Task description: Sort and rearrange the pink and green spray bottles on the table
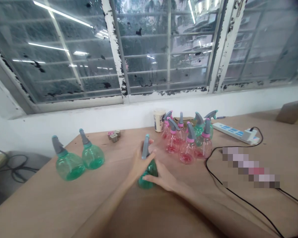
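Note:
A green spray bottle (151, 170) with a grey trigger head stands on the wooden table (89, 205) in front of me. My left hand (139, 163) is wrapped round its neck and grey head. My right hand (164, 178) grips the round green body from the right. Two more green spray bottles (69, 163) (92, 155) stand apart at the left. A cluster of several pink and green spray bottles (187, 140) stands behind my hands, toward the wall.
A paper cup (159, 120) stands by the wall beside the cluster. Small blocks (114, 135) lie left of it. A white power strip (234, 132) with a black cable (213, 175) lies at the right. A cardboard box (291, 112) sits far right. Windows run behind.

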Available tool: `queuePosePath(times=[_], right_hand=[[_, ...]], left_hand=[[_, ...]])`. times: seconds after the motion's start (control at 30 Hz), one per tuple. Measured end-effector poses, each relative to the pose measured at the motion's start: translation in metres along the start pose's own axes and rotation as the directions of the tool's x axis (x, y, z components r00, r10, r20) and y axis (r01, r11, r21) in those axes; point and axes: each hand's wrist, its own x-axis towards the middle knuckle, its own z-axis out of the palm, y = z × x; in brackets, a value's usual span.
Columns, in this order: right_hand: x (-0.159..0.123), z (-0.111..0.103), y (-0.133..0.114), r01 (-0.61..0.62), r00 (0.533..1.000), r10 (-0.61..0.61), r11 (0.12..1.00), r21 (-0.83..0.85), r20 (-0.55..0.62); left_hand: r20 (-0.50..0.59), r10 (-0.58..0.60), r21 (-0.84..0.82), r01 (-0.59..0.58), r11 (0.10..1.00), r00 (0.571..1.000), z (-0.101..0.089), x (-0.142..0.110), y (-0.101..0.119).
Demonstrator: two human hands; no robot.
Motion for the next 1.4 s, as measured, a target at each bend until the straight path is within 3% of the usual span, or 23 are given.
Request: queuePosePath(times=[0.17, 0.3, 0.53, 0.73, 1.2, 1.4], right_hand=[[0.002, 0.006, -0.004, -0.008, 1.0, 0.008, 0.997, -0.081, 0.008], [-0.002, 0.007, -0.005, -0.043, 0.999, 0.038, 0.986, -0.16, -0.032], [-0.023, -0.017, 0.013, -0.072, 0.991, 0.114, 0.891, -0.448, 0.067], [-0.032, -0.032, 0.026, -0.167, 0.982, 0.187, 0.914, -0.371, 0.019], [-0.029, -0.034, 0.021, -0.116, 0.991, 0.13, 0.925, -0.361, 0.014], [-0.029, -0.034, 0.023, -0.064, 0.997, 0.075, 0.929, -0.364, 0.016]], left_hand=[[-0.043, 0.032, 0.006, -0.032, 0.999, 0.999, -0.006, -0.004, -0.004], [-0.03, -0.017, -0.004, 0.017, 1.0, 0.999, -0.006, -0.006, -0.003], [-0.02, -0.015, 0.026, 0.016, 1.0, 1.0, -0.007, -0.003, 0.005], [-0.01, -0.02, 0.07, 0.02, 0.997, 1.0, -0.007, 0.0, 0.006], [-0.049, -0.036, 0.068, 0.039, 0.997, 0.998, -0.002, 0.005, -0.009], [-0.066, 0.034, 0.067, -0.029, 0.997, 0.997, 0.0, 0.003, -0.006]])
